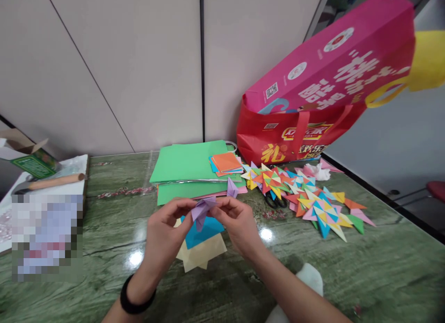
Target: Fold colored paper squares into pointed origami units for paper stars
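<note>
The left hand (165, 230) and right hand (239, 223), at the centre of the frame, each close thumb and fingers in a pinch on opposite sides of the purple paper (204, 209). It is held up off the table (114, 249), partly folded, with a flap pointing down between the hands. Shaping or creasing it appears to be the step in hand. I judge that the next move calls for one hand to keep the fold steady while the other works the flap and presses its edge flat; which flap is due, I cannot tell.

Just below the paper, in the lower centre, a blue sheet (203, 234) overlaps cream sheets (205, 254). Just beyond the right fingers is a folded purple piece (232, 188), near the green sheets (187, 163), which bear small orange squares (227, 161). Right of centre lies a heap of many-coloured folded pieces (321, 207), partly covering black scissors (276, 202). A red bag (259, 137) and a pink bag (378, 40) fill the upper right.
</note>
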`<control>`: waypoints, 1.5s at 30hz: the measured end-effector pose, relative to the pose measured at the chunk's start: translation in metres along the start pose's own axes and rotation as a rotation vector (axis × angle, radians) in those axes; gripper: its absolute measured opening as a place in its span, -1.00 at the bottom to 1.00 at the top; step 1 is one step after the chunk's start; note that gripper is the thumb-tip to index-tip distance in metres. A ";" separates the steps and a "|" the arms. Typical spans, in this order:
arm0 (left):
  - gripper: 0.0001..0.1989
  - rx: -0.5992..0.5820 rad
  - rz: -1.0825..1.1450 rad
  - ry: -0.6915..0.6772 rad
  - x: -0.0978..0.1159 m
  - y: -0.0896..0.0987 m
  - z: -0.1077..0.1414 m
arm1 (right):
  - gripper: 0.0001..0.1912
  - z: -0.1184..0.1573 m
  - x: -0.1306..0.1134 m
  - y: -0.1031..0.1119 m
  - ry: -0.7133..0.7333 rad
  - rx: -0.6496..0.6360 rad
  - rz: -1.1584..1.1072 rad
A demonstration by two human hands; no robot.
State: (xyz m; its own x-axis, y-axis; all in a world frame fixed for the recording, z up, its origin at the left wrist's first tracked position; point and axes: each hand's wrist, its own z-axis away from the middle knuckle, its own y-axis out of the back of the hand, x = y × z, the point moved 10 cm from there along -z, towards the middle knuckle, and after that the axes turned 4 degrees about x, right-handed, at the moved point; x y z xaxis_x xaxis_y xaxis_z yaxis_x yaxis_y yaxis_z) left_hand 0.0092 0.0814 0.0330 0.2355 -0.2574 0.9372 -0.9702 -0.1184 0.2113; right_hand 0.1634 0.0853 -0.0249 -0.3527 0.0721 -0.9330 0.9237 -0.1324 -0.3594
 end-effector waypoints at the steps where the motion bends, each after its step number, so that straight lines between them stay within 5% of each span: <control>1: -0.92 0.004 -0.005 -0.006 0.000 0.001 0.000 | -0.82 0.000 0.000 0.000 -0.003 -0.004 0.003; 18: -0.70 -0.220 0.076 -0.109 0.005 -0.022 0.003 | -0.87 0.000 -0.001 0.004 -0.006 0.051 -0.021; 29: -0.94 -0.012 -0.167 -0.286 0.022 -0.004 0.004 | -0.85 0.002 -0.001 -0.002 0.006 0.003 0.025; 40: -0.92 -0.050 -0.097 -0.026 0.001 -0.002 -0.004 | -0.70 0.006 -0.014 -0.018 0.071 -0.144 0.058; 45: -0.88 -0.165 0.025 0.152 -0.018 -0.012 -0.005 | -0.79 0.005 -0.014 -0.009 0.067 -0.052 0.095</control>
State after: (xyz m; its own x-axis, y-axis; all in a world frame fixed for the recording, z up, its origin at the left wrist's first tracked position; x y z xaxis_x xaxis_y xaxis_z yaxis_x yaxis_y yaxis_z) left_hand 0.0166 0.0922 0.0148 0.2122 -0.1094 0.9711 -0.9747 0.0483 0.2184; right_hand 0.1587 0.0803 -0.0088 -0.2536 0.1275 -0.9589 0.9598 -0.0903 -0.2659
